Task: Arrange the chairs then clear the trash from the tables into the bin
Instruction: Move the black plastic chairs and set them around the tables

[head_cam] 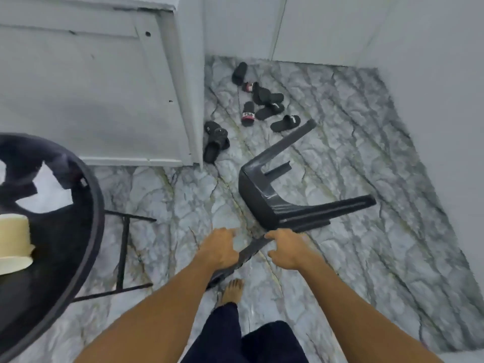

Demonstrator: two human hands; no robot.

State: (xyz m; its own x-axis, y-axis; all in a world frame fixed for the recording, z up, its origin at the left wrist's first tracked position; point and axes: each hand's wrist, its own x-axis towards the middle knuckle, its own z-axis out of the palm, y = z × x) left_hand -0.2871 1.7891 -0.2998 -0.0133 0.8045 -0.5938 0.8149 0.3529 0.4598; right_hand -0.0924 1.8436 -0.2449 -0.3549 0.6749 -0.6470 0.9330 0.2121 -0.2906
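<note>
My left hand [220, 248]: closed around the back edge of the chair [264, 203]. My right hand [286, 248]: fingers curled on the same edge, just beside the left. Chair: dark plastic, tipped over on the marble floor [366, 244], legs pointing toward the right wall. Beyond it: black slippers [262, 103] scattered near the floor's far edge. Left: round dark surface [65, 244] carrying a cream cup [14, 243].
</note>
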